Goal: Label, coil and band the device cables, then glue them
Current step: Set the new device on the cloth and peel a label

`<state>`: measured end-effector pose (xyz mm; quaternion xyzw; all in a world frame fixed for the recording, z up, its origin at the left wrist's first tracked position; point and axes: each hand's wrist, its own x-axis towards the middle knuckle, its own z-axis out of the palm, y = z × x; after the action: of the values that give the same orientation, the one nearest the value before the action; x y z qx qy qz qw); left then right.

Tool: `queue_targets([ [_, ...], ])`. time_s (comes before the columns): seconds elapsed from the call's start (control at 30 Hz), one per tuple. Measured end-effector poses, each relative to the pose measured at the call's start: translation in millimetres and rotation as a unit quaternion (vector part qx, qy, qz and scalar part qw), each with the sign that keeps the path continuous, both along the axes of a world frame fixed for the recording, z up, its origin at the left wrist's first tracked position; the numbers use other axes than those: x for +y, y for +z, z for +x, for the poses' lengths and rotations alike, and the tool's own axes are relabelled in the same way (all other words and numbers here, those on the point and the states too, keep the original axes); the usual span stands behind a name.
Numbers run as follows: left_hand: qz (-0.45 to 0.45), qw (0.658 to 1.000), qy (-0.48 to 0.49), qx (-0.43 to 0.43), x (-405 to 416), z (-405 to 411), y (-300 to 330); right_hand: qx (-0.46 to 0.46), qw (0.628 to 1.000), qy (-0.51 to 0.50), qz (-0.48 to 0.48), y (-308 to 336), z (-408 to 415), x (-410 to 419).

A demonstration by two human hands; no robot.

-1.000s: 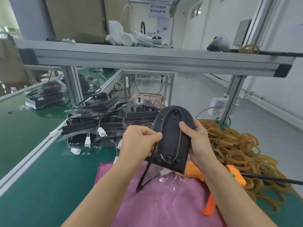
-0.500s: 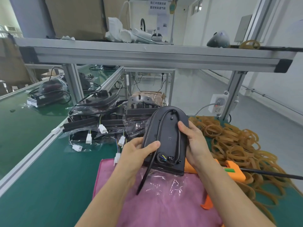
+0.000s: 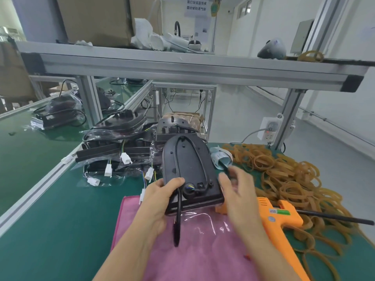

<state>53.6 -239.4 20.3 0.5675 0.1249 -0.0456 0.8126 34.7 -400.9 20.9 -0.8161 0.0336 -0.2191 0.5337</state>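
A black oval device rests tilted over the pink cloth, its back side up with a black cable running in a groove. My left hand grips its lower left corner, thumb on top, and the loose cable end hangs down beside that hand. My right hand hovers just right of the device, fingers spread and blurred, holding nothing. An orange glue gun lies on the table to the right of my right wrist. A heap of tan rubber bands spreads beyond it.
Several bagged black devices with white connectors are piled at the back left. A roll of labels lies behind the device. An aluminium shelf beam crosses overhead, with a power socket on its right post. Green belt lies left.
The device has been lowered and tipped flatter toward the cloth. My right hand has let go of its right edge and moved off to the side. My left hand now holds the lower corner.
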Motion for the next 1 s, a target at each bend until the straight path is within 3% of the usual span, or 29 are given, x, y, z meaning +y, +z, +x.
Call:
queue_targets([
  [0.07, -0.006, 1.0, 0.001, -0.006, 0.7, -0.4, 2.4, -0.014, 1.0, -0.007, -0.004, -3.4, -41.0, -2.8],
  [0.17, -0.022, 1.0, 0.009, -0.017, -5.5, -4.4, 4.8, 0.157, 0.983, 0.075, -0.053, -17.1, -80.3, 25.7],
  [0.23, -0.033, 0.999, 0.023, -0.026, -13.0, -7.3, 5.9, 0.239, 0.965, 0.07, -0.083, -27.3, -93.3, 45.1],
  [0.3, -0.039, 0.998, 0.033, -0.034, -18.7, -10.8, 7.5, 0.267, 0.946, 0.182, 0.026, -34.3, -97.3, 51.4],
  [0.37, -0.043, 0.998, 0.033, -0.041, -20.9, -13.6, 8.7, 0.289, 0.897, 0.284, 0.176, -31.3, -95.1, 45.6],
  [0.47, -0.033, 0.997, 0.042, -0.048, -16.8, -16.0, 8.7, 0.305, 0.857, 0.207, 0.361, -29.2, -89.2, 32.9],
  [0.57, 0.007, 0.996, 0.068, -0.058, -6.5, -15.4, 3.3, 0.27, 0.856, 0.124, 0.423, -29.4, -82.4, 21.1],
  [0.67, 0.039, 0.993, 0.091, -0.059, -0.2, -17.9, -6.3, 0.185, 0.909, 0.063, 0.369, -23.3, -75.0, 7.1],
  [0.8, 0.024, 0.997, 0.074, -0.029, 0.5, -23.4, -15.6, 0.087, 0.973, 0.037, 0.209, -10.2, -63.5, 1.9],
  [0.9, 0.007, 0.999, 0.043, -0.008, -0.1, -25.9, -21.5, 0.038, 0.995, 0.053, 0.081, -0.7, -50.3, -1.8],
  [1.0, 0.005, 1.0, 0.001, 0.003, -2.4, -31.2, -26.3, 0.034, 0.996, 0.085, 0.015, 3.6, -34.4, -6.4],
])
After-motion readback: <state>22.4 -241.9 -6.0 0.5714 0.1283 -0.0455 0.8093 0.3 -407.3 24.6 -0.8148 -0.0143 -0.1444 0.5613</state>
